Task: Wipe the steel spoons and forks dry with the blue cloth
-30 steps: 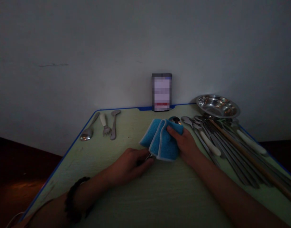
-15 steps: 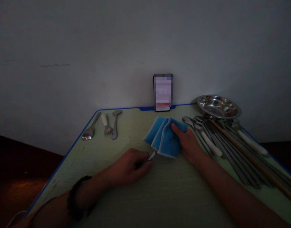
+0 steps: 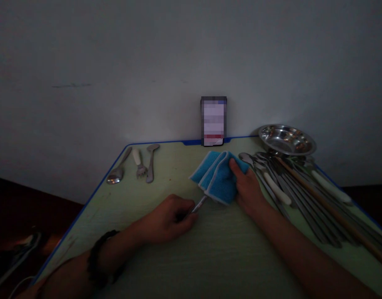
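My left hand (image 3: 174,218) is closed around the end of a thin metal utensil (image 3: 199,204), low over the middle of the table. The utensil's other end runs into a folded blue cloth (image 3: 220,178) with pale edging, so its kind is hidden. My right hand (image 3: 247,187) grips the cloth, thumb on top, wrapped about the covered end. On the left of the table lie a spoon (image 3: 115,176), a small fork (image 3: 140,166) with a white handle, and another utensil (image 3: 151,162) with a flat rounded end.
A pile of metal cutlery (image 3: 306,203), with a long wooden stick (image 3: 324,199) among it, covers the table's right side. Behind it stands a shiny metal bowl (image 3: 287,139). A phone (image 3: 214,120) leans on the wall (image 3: 131,62) at the blue-rimmed table's (image 3: 166,257) back edge.
My right hand and the cloth have shifted slightly up and to the right, baring a bit more of the utensil. My left hand has barely moved. A shoe-like shape now shows at lower left.
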### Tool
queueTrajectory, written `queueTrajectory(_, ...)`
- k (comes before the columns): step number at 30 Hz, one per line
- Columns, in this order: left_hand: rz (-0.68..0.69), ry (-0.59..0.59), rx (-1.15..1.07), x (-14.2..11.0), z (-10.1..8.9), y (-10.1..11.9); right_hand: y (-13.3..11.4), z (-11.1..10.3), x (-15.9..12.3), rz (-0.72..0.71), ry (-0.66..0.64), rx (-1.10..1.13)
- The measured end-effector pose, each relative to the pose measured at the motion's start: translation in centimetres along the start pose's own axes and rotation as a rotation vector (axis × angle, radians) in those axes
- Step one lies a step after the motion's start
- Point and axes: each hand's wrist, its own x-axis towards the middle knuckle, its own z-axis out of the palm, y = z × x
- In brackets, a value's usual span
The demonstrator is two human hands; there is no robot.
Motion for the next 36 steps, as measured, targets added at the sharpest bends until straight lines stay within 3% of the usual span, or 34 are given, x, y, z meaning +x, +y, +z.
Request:
queueTrajectory(6, -0.084, 0.039, -0.075, 0.2, 0.0, 0.6, -0.1, -0.4, 0.0, 0.019, -0.053, -0.111)
queueTrajectory(14, -0.063, 0.030, -0.091, 0.2, 0.1, 0.4, -1.0, -0.5, -0.2, 0.133, -0.153, -0.158)
queueTrajectory(21, -0.001, 0.032, -0.024, -0.2, 0.0, 0.4, -0.4, -0.4, 0.1, 0.062, -0.062, -0.078)
queueTrajectory(24, 0.008, 0.066, 0.066, -0.4, 0.2, 0.5, 0.0, -0.5, 0.4, -0.007, -0.041, -0.155)
queueTrajectory(29, -0.084, 0.141, 0.116, -1.0, 0.7, 0.9, 0.6, 0.1, 1.1, -0.124, -0.057, -0.391)
queueTrajectory(36, -0.215, 0.195, 0.076, -0.9, 0.9, 1.1, 0.9, 1.2, 2.1, -0.102, -0.094, -0.274)
